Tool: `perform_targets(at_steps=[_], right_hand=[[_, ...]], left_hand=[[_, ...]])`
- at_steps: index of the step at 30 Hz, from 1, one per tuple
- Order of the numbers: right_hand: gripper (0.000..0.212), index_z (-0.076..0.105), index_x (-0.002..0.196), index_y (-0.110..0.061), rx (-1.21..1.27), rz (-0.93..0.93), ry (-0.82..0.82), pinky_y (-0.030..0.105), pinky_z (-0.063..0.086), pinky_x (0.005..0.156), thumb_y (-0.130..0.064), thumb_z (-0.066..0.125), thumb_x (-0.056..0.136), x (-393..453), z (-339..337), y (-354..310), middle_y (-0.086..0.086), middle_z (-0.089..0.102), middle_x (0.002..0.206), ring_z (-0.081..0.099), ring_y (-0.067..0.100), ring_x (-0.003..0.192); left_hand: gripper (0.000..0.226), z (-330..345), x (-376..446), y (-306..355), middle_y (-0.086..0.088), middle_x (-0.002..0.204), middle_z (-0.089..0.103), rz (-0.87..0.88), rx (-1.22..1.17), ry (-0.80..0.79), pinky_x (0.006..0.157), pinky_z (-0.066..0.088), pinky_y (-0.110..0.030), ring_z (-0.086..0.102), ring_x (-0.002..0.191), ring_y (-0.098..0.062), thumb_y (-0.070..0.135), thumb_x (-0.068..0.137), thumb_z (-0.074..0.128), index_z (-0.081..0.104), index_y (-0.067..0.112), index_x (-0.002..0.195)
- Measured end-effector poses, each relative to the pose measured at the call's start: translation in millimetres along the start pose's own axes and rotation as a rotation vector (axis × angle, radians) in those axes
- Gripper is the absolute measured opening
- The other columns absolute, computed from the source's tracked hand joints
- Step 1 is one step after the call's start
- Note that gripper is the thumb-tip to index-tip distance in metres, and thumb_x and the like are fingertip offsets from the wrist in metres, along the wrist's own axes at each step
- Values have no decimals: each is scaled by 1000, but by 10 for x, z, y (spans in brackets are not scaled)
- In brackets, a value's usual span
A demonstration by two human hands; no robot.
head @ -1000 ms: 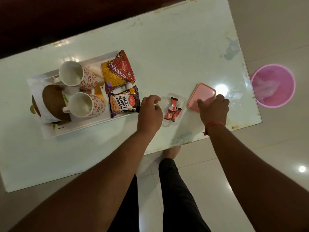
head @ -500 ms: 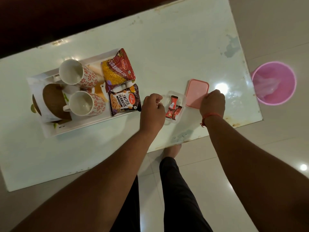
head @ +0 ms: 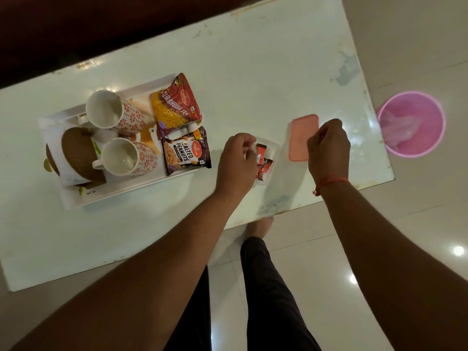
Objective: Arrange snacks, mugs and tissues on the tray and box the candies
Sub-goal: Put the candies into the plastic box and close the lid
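- Right hand [head: 328, 148] curled at the near edge of the pink lid [head: 302, 136], fingers [head: 326, 127] bunched and seemingly pinched on that edge, with the lid tilted rather than lying flat; probably held that way so as to carry it over the box.
- Left hand [head: 236, 164] set against the left side of the clear box [head: 272, 154], fingers [head: 247, 140] loosely bent over its rim; whether clamped on the rim or merely resting there, cannot tell. Likely there to steady the light box for the lid.
- Candies [head: 260, 162] lay inside the box, just right of the left fingers and left of the lid, red wrappers piled together, so seemingly ready for closing.
- Box and lid were kept near the front edge of the counter [head: 253, 72], close to the body, within easy reach of both hands.
- Well left of the left fingers sat the tray [head: 76, 198], already loaded: two mugs [head: 114, 112] on their sides, two snack packets [head: 186, 152] along its right end, a tissue holder [head: 78, 153] at its left. Looked finished, hence left alone.
- Pink bin [head: 411, 122] stood on the floor, beyond the right fingers, out of play.
- Remaining step, judged: lid onto box and pressed shut.
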State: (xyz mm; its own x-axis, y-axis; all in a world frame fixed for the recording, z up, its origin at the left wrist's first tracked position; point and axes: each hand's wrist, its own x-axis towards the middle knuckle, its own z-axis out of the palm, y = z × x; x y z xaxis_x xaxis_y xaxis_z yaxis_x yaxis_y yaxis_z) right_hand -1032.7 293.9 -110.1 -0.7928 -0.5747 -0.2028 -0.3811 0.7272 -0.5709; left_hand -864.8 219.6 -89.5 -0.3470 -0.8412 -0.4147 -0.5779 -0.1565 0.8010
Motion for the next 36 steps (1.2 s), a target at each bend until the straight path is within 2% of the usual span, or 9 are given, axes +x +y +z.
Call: perform_targets(at_steps=[3,7,11,13,17,22,24,28,36], right_hand=[[1,51,91,-5,19,-195,85,22,35,68,-5,51,90,-174,-120,-189,9,53,90,47,18,79],[10,55,93,-4,-20,-373,-81,37,50,66,0,60,85,-550,-85,-457,11,57,92,55,24,77],[11,61,96,-5,-42,-498,-178,38,53,67,-2,64,86,-811,58,-557,11,62,92,57,24,78],[9,60,98,-6,-29,-432,-107,35,51,73,-10,62,90,-823,96,-504,12,60,100,55,24,87],[21,55,113,-10,161,-57,-74,38,52,83,-18,59,93,-768,204,-356,6,54,111,56,22,96],[9,57,98,-7,260,169,-126,26,45,64,-16,56,95,-759,304,-364,-5,58,74,56,16,71],[10,58,98,-8,288,245,-92,22,42,63,-17,56,96,-770,362,-367,-7,57,75,56,15,73],[8,57,98,-12,279,295,-56,23,43,73,-19,56,96,-789,490,-356,3,61,97,55,12,83],[8,51,105,-16,238,297,-19,27,46,73,-21,52,98,-739,571,-354,-3,56,98,53,11,83]], left_hand=[[16,73,-42,188,5,114,63,-51,-99,-93,81,50,-18,61,103,-9,16,100,47,59,21,110],[19,110,-28,414,2,103,66,-255,-402,-162,68,56,-30,67,86,-12,34,100,49,60,20,105],[16,10,80,332,0,100,71,-245,-165,-56,78,60,-42,68,91,-20,24,96,53,67,19,102],[19,-62,105,255,-4,106,71,-269,-123,-54,81,60,-49,68,97,-25,22,96,53,68,18,107],[25,-165,153,174,-1,113,70,-188,46,-81,85,58,-47,66,101,-22,23,98,54,68,17,117],[31,-106,200,133,-1,126,67,-110,184,-10,89,44,-21,60,115,-17,22,99,55,64,15,128],[30,-76,203,91,-2,124,65,-82,227,63,83,36,-13,59,115,-15,19,98,55,64,16,127],[32,-14,195,-30,-4,119,63,-56,253,73,81,43,-19,63,105,-18,7,94,54,66,16,123],[34,26,289,-83,-2,118,63,-32,299,45,76,40,-14,62,102,-14,-1,92,54,67,18,118]])
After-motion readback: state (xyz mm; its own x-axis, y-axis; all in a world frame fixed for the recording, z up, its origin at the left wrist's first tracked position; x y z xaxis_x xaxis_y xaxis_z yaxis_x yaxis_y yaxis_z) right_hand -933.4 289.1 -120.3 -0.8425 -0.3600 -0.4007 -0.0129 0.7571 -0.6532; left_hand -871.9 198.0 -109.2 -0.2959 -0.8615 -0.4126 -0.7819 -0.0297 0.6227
